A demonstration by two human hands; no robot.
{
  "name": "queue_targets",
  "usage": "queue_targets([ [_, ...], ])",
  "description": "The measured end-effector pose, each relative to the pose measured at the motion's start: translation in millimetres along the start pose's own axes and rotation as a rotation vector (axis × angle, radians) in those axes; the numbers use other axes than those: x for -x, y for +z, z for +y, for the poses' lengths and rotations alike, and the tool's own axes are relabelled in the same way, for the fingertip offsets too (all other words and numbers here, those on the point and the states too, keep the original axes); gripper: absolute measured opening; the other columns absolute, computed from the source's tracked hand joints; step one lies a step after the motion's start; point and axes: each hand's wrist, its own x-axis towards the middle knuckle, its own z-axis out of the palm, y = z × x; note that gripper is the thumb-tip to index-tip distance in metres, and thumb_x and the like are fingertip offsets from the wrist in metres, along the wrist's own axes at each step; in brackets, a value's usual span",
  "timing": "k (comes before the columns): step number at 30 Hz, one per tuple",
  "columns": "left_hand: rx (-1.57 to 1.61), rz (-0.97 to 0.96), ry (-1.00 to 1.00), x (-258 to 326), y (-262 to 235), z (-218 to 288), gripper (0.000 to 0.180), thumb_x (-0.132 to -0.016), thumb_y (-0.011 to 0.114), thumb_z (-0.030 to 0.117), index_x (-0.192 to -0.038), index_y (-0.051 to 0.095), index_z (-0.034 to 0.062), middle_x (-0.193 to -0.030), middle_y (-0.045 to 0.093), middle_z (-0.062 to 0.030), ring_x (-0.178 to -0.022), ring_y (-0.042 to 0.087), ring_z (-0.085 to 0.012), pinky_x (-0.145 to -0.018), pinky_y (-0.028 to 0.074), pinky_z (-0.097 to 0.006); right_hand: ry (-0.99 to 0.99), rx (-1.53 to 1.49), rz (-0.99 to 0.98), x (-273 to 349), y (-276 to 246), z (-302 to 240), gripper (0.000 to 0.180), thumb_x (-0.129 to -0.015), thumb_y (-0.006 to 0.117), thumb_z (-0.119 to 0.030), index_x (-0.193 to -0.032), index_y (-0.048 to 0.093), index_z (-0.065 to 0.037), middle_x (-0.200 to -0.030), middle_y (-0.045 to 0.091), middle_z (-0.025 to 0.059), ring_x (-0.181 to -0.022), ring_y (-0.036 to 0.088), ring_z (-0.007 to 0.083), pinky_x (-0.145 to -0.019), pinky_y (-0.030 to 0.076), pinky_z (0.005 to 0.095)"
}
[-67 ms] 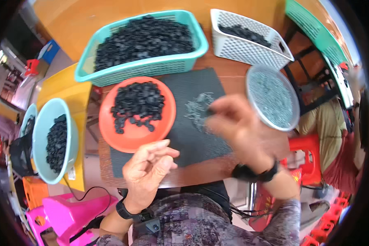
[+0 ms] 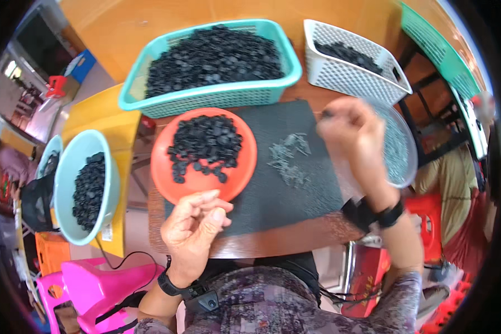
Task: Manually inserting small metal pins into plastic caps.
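On the bench [image 2: 150, 33], seen from the head camera, a black mat [image 2: 306, 195] is lying under an orange-red plate [image 2: 167, 178] that is carrying a heap of small black round parts [image 2: 206, 146]. The left hand [image 2: 192, 228] is hovering over the near rim of that plate, its fingers curling loosely inward with the thumb meeting the fingertips; whether this grip is pinching anything is too small to tell. The right hand [image 2: 350, 133] is blurring with motion above the far right corner of the mat, just beside a round clear dish of small grey pieces [image 2: 398, 150]; its fingers are bunching together, and I cannot tell whether its grip is holding a piece. A scatter of thin grey metal pins [image 2: 288, 158] is lying on the mat between the plate and the right hand. Behind the plate, a teal basket [image 2: 217, 97] is brimming with more black parts, and a white mesh basket [image 2: 350, 78] is sitting to its right. At the left, a pale blue bowl [image 2: 67, 172] is holding further black parts, resting on a yellow stand.
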Motion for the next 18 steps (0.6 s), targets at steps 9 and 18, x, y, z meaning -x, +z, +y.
queue_targets([
  [9,-0.715,0.012,0.307,-32,-38,-9,0.017,-0.077,0.064,-0.003,-0.093,0.063,-0.0026,-0.077,0.06,-0.0067,-0.069,0.058,-0.0106,-0.062,0.046,-0.021,-0.458,0.624,0.144,-70,-33,13,0.03,-0.068,0.064,-0.001,-0.097,0.06,0.001,-0.083,0.062,0.0112,-0.078,0.058,0.0201,-0.07,0.046,0.0322],
  [18,-0.978,-0.307,0.395,-63,-20,-23,0.02,-0.07,0.064,-0.002,-0.09,0.063,0.0008,-0.072,0.058,-0.0114,-0.066,0.058,-0.0248,-0.062,0.047,-0.034,-0.43,0.563,-0.303,24,4,29,0.012,-0.068,0.064,0.003,-0.079,0.063,-0.002,-0.07,0.057,0.01,-0.069,0.054,0.0262,-0.062,0.044,0.0356],
])
